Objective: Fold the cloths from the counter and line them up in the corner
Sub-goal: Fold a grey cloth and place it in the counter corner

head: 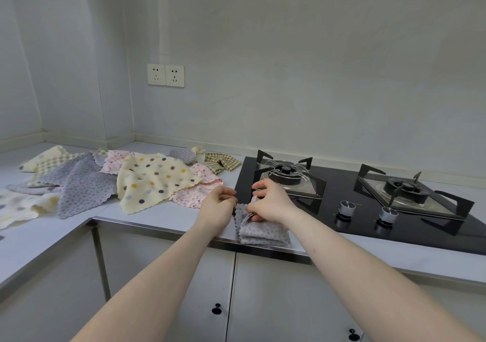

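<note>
Pale kitchen walls meet in a corner behind an L-shaped tabletop (pixel 157 215); a black gas hob (pixel 368 210) fills the right half.

Grey dotted cloth (pixel 263 232) lies part-folded at the tabletop's front lip, touching the hob's left edge. Right hand (pixel 271 202) pinches a raised flap of it; left hand (pixel 218 205) hovers just beside with fingers curled, and whether it grips cloth I cannot tell.

Risks, judged:
- Folded bundle overhangs the steel front edge; a tug toward the body could drag it off.
- Flap is held by a thin pinch, so a slip would spring the fold open.
- Burner grate (pixel 286 176) stands close behind the knuckles; fabric could snag there.

Room: unfolded cloths (pixel 147 181) sprawl to the left, well apart from the work. Bare tabletop shows in the far corner (pixel 79 144) behind them.
</note>
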Available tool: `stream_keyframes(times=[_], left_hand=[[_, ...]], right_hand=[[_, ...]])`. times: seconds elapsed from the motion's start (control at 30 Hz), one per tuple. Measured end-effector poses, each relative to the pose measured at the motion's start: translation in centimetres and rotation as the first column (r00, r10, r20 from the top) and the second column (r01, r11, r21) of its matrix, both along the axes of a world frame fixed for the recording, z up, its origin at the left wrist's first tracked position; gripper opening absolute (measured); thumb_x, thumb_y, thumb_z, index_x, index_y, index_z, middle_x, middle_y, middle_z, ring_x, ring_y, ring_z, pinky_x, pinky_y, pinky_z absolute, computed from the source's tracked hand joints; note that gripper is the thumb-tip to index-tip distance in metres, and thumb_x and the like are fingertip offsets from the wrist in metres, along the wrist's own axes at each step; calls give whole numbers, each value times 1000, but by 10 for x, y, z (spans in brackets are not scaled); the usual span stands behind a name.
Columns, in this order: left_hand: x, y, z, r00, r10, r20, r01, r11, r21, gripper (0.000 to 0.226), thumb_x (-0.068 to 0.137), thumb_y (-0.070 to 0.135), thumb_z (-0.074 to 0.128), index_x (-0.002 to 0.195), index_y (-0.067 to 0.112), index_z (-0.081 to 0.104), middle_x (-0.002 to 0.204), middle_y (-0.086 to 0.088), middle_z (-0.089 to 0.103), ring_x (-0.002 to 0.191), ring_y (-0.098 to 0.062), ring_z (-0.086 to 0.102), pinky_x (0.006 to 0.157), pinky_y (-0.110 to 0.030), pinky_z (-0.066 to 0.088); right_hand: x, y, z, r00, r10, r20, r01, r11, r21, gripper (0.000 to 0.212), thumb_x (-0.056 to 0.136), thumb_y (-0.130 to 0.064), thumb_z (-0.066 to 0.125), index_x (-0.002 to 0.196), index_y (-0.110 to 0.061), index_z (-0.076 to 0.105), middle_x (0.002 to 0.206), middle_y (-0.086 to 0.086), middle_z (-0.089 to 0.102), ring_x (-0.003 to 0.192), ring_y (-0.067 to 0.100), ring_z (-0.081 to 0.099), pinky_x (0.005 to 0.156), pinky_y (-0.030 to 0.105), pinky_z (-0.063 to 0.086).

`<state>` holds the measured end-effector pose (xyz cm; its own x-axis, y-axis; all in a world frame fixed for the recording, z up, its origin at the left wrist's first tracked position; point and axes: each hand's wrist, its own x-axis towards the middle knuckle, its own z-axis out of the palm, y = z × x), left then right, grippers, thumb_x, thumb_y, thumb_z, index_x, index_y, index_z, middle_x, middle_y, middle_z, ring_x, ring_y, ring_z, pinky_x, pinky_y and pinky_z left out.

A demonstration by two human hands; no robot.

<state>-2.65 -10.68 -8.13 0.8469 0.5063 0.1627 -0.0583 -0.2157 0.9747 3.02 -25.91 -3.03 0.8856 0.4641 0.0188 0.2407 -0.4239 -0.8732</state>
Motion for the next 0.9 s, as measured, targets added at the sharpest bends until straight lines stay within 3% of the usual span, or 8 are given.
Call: stream_keyframes(times=[0.17,0.27,0.4,0.5,0.57,0.67,0.77,0.9], left_hand=[[-1,1,-1,1000,19,-2,-19,1000,22,21,87,5,59,97,22,67,98,-11,72,90,-27,68,85,-40,56],[-3,-1,1,999,32,2,-32,998,56,18,87,10,66,100,23,67,97,-7,70,87,-22,67,77,-30,54],[-2,-7,0,998,26,-57,-13,978,209,26,83,23,74,108,25,67,93,5,65,80,-13,62,68,-22,47],[-2,-13,0,988,43,-148,22,911,413,48,71,46,64,116,32,66,104,10,64,100,-17,61,89,-36,52],[-1,-17,2,967,76,-244,72,835,545,65,66,55,52,128,38,63,127,7,60,123,-23,50,109,-44,41],[0,-20,4,938,119,-326,125,760,637,62,76,54,55,135,35,60,144,2,49,136,-27,38,118,-45,27],[-1,-20,4,943,116,-313,121,753,647,50,80,47,64,127,31,63,141,4,51,134,-25,39,117,-44,29],[-2,-15,1,973,49,-225,78,849,522,20,64,41,63,83,42,66,113,12,67,116,-20,53,104,-44,45]], right_hand=[[-3,-8,-3,998,55,18,-55,998,20,58,84,-7,74,135,-22,51,140,0,50,74,25,78,68,35,65],[1,-27,-1,993,-36,116,25,995,98,43,90,-12,72,129,-23,56,132,-7,57,74,19,77,62,32,63],[14,-65,-14,953,-199,228,200,980,17,32,85,-21,76,113,-28,63,108,-6,70,86,17,73,81,37,61],[16,-84,-26,971,-193,141,208,972,-106,38,82,-34,81,114,-26,61,99,-6,73,89,14,71,85,32,56],[17,-88,-29,981,-184,64,191,975,-116,42,80,-39,82,115,-26,63,100,-7,72,91,17,72,89,35,57],[20,-80,-29,982,-183,40,186,976,-114,49,77,-42,84,118,-23,65,103,-8,71,89,16,73,92,35,57],[23,-68,-29,987,-157,21,158,981,-112,61,72,-37,89,126,-20,65,102,-8,72,96,14,71,97,33,55],[27,-59,-33,992,-127,-15,125,987,-100,64,71,-17,90,131,-15,66,102,-5,76,99,14,72,100,35,54]])
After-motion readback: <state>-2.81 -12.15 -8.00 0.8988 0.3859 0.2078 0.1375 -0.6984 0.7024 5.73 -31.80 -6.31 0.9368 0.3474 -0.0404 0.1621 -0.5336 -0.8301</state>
